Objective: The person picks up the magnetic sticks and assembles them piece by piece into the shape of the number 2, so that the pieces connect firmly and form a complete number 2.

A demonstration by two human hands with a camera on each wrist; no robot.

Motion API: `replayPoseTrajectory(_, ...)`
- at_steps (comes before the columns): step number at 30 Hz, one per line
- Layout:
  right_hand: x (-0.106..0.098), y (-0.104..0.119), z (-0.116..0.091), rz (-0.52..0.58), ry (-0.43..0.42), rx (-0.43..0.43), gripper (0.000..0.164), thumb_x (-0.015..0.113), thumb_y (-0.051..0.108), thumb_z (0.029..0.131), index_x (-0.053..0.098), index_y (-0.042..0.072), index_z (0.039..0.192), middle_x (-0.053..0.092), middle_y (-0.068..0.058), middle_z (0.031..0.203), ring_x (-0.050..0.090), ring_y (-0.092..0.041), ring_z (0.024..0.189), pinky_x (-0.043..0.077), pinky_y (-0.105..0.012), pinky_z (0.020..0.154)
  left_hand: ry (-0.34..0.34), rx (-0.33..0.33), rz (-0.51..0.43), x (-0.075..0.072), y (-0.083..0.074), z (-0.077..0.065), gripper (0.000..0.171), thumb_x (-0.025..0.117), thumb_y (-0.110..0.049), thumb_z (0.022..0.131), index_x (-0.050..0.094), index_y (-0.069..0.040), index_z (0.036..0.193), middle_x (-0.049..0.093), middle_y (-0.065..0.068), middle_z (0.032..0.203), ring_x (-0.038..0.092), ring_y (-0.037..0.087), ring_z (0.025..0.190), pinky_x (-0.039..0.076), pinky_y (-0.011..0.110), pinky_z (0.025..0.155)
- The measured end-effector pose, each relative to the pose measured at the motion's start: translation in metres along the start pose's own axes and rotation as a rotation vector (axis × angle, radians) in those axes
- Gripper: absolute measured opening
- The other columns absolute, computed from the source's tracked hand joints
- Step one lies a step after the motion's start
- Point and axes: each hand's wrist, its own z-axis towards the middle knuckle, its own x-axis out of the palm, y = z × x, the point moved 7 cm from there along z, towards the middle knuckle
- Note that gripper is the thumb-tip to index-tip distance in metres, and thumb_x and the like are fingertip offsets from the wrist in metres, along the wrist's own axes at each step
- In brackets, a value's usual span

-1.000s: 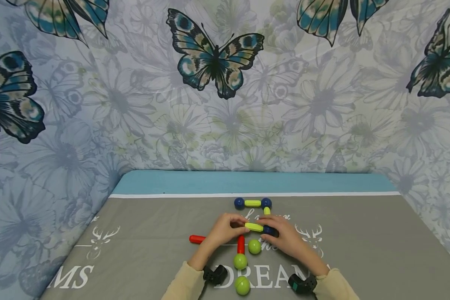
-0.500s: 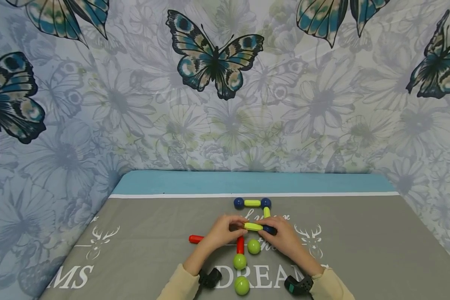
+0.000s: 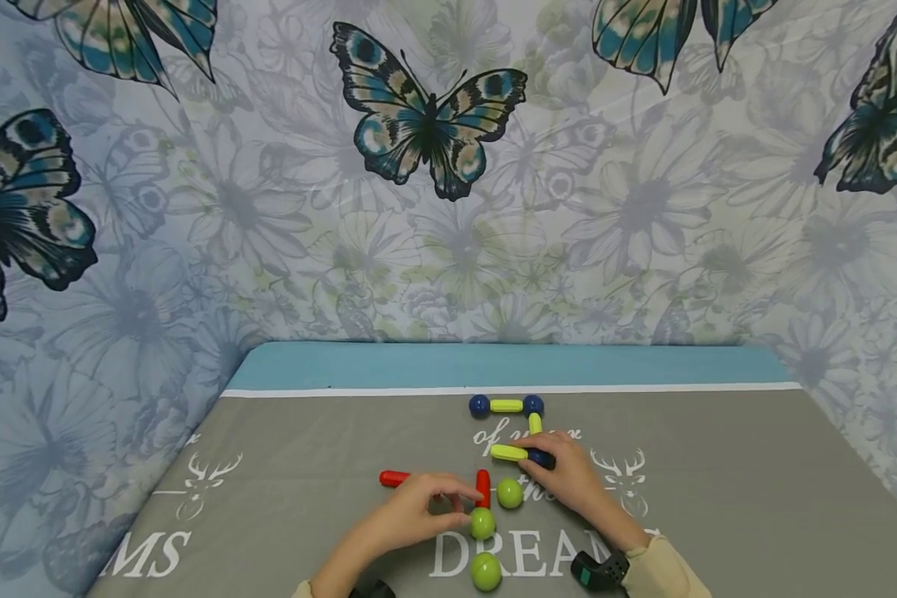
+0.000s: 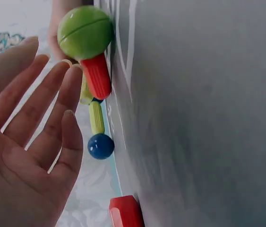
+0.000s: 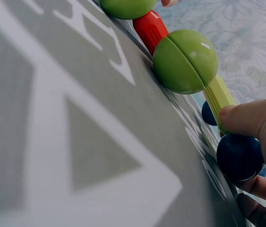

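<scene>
My right hand (image 3: pixel 574 472) holds a dark blue ball (image 5: pixel 239 156) of a magnetic stick-and-ball toy, its thumb lying where the ball meets a yellow-green rod (image 3: pixel 507 453). From there the chain runs back through another yellow-green rod (image 3: pixel 535 423) to a blue ball (image 3: pixel 533 404), a rod (image 3: pixel 506 406) and a last blue ball (image 3: pixel 479 406). My left hand (image 3: pixel 422 513), fingers spread and loosely bent, hovers just left of a green ball (image 3: pixel 482 524) joined to a red rod (image 3: pixel 482 488). In the left wrist view nothing lies in its palm.
One loose green ball (image 3: pixel 510 493) sits between the hands, and another green ball (image 3: pixel 486 571) lies nearer the front. A second red rod (image 3: pixel 394 478) rests beyond the left hand. The grey printed cloth (image 3: pixel 284 498) covers the table up to a blue strip (image 3: pixel 516 364).
My left hand has let go of the yellow-green rod's end and come down toward the front, beside the green ball with the red rod. The right hand keeps its hold.
</scene>
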Motion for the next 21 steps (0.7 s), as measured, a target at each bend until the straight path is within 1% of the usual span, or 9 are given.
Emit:
replayPoseTrajectory(3,-0.001,-0.001,0.0,0.001,0.0,0.009,0.031,0.077,0.012,0.077,0.071,0.019,0.107,0.066,0.007,0.1,0.055,-0.015,0.088,0.045,-0.039,0.076,0.043,0.066,-0.002,0.007,-0.006,0.002,0.027,0.069,-0.013,0.086,0.067,-0.009,0.113,0.065,-0.004,0.104,0.058,0.003,0.08,0.05,0.025,0.073)
replayPoseTrajectory(6,-0.001,-0.001,0.001,0.007,0.013,0.017,0.03,0.077,0.014,0.078,0.071,0.02,0.107,0.066,0.008,0.1,0.054,-0.013,0.087,0.045,-0.037,0.076,0.085,0.102,0.029,0.013,-0.01,0.006,0.032,0.071,-0.01,0.084,0.066,-0.008,0.115,0.064,-0.005,0.107,0.058,0.002,0.078,0.05,0.022,0.071)
replayPoseTrajectory(9,0.0,-0.002,0.0,0.011,0.014,0.015,0.029,0.076,0.015,0.079,0.071,0.02,0.107,0.066,0.009,0.1,0.053,-0.013,0.087,0.045,-0.037,0.075,0.115,0.119,0.134,0.019,-0.013,0.009,0.036,0.073,-0.011,0.082,0.066,-0.009,0.117,0.062,-0.005,0.113,0.057,0.0,0.08,0.049,0.018,0.071)
replayPoseTrajectory(12,-0.001,-0.003,-0.001,0.009,0.005,0.004,0.029,0.076,0.014,0.079,0.071,0.02,0.107,0.066,0.009,0.1,0.053,-0.013,0.086,0.045,-0.037,0.074,0.13,0.127,0.283,0.024,-0.017,0.015,0.037,0.075,-0.014,0.081,0.067,-0.012,0.117,0.06,-0.008,0.114,0.055,-0.001,0.082,0.045,0.013,0.071)
replayPoseTrajectory(14,0.0,-0.003,-0.001,0.01,-0.001,-0.009,0.029,0.077,0.014,0.079,0.071,0.02,0.107,0.066,0.009,0.099,0.053,-0.013,0.085,0.045,-0.037,0.073,0.14,0.129,0.355,0.028,-0.019,0.018,0.037,0.076,-0.016,0.08,0.068,-0.015,0.115,0.06,-0.01,0.111,0.053,-0.002,0.08,0.043,0.011,0.069)
replayPoseTrajectory(16,0.0,-0.002,-0.001,0.011,-0.005,-0.014,0.03,0.077,0.013,0.078,0.071,0.019,0.107,0.066,0.009,0.099,0.053,-0.013,0.085,0.045,-0.037,0.073,0.141,0.128,0.4,0.03,-0.019,0.02,0.035,0.077,-0.019,0.079,0.068,-0.017,0.113,0.06,-0.014,0.105,0.052,-0.003,0.077,0.041,0.01,0.066)
replayPoseTrajectory(18,0.0,-0.002,-0.001,0.015,-0.004,-0.016,0.03,0.077,0.013,0.078,0.071,0.018,0.107,0.066,0.008,0.1,0.053,-0.013,0.086,0.045,-0.037,0.073,0.14,0.122,0.404,0.031,-0.017,0.022,0.033,0.076,-0.021,0.08,0.068,-0.018,0.112,0.06,-0.017,0.098,0.051,-0.004,0.073,0.04,0.01,0.064)
replayPoseTrajectory(21,0.0,-0.002,0.0,0.021,0.001,-0.011,0.028,0.076,0.013,0.08,0.071,0.018,0.107,0.065,0.007,0.1,0.053,-0.015,0.087,0.045,-0.038,0.074,0.134,0.107,0.369,0.032,-0.015,0.022,0.031,0.075,-0.022,0.081,0.068,-0.017,0.111,0.06,-0.017,0.091,0.05,-0.006,0.071,0.041,0.01,0.062)
